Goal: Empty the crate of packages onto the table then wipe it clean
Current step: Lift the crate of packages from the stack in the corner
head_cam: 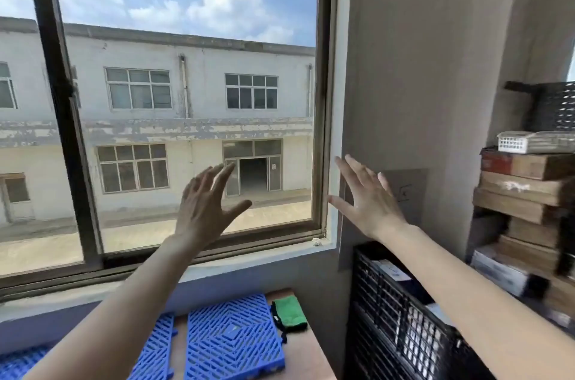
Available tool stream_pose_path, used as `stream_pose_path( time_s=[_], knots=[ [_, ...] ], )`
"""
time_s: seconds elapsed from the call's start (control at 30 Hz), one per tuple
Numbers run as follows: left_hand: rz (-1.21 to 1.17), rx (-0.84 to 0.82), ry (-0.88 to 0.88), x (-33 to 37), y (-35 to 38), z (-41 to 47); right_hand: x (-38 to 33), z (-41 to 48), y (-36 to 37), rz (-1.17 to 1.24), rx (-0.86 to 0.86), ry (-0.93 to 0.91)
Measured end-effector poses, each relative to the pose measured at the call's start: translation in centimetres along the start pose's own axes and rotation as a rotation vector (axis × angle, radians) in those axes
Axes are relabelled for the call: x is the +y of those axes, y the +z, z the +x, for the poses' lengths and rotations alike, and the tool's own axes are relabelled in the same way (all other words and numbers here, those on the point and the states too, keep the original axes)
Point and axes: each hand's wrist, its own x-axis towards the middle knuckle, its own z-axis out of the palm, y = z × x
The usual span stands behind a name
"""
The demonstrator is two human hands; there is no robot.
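Left hand [203, 208]: raised in front of the window, fingers spread wide, palm turned away, nothing held.
Right hand [370, 204]: raised at the same height, fingers splayed, empty, back of the hand toward the camera, over the window's right edge and the wall.
Hands to each other: apart, thumbs pointing inward, neither touching anything.
Crate [401, 326]: black, slatted plastic, low on the right below the right forearm, just beside the table's right edge.
Packages [393, 270]: seen inside the crate over its near wall, white and dark wrappers, number impossible to tell.
Table [306, 358]: brownish top under the window sill, bottom centre.
Cloth [289, 312]: green with a dark edge, folded, lying on the table near its far right corner, just beside the blue mats.
Blue mats [233, 339]: perforated plastic tiles laid flat on the table, one large in the middle, others to its left.
Window [174, 105]: dark-framed, closed, facing a pale two-storey building under a cloudy blue sky.
Boxes [525, 193]: cardboard, stacked against the wall at far right, topped by a small white basket [529, 141].
Second black crate [557, 105]: above that stack, partly cut off by the frame edge.
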Motion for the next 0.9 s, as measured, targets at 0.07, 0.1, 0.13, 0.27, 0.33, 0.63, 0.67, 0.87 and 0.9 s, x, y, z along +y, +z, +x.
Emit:
stream_pose_path(
  time_s=[0.07,0.1,0.13,0.27,0.33,0.63,0.67,0.87,0.9],
  knots=[
    [-0.075,-0.043,-0.004,2.2,2.2,1.1,2.6,-0.6,-0.3,0.011,0.011,0.058],
    [-0.092,-0.056,0.006,3.6,3.5,1.7,4.3,-0.9,-0.1,0.0,0.017,0.088],
    [-0.111,-0.082,-0.002,5.0,4.8,2.2,6.0,-1.4,-0.1,-0.001,0.009,0.116],
    [-0.202,-0.141,0.019,11.3,11.1,4.6,13.6,-3.0,-0.1,-0.036,-0.007,0.209],
    [-0.258,-0.163,0.013,14.8,14.3,5.7,17.8,-3.5,0.0,-0.044,-0.03,0.256],
    [-0.419,-0.34,-0.053,28.1,28.7,8.2,35.1,-5.2,2.8,-0.03,-0.177,0.448],
    [-0.418,-0.373,-0.065,29.0,30.2,8.2,36.7,-5.3,3.6,-0.022,-0.196,0.459],
    [-0.393,-0.512,-0.167,32.0,39.8,8.2,44.8,-4.8,9.7,-0.011,-0.324,0.495],
    [-0.389,-0.542,-0.193,32.2,41.3,8.2,46.0,-4.5,10.8,-0.01,-0.341,0.497]
  ],
)
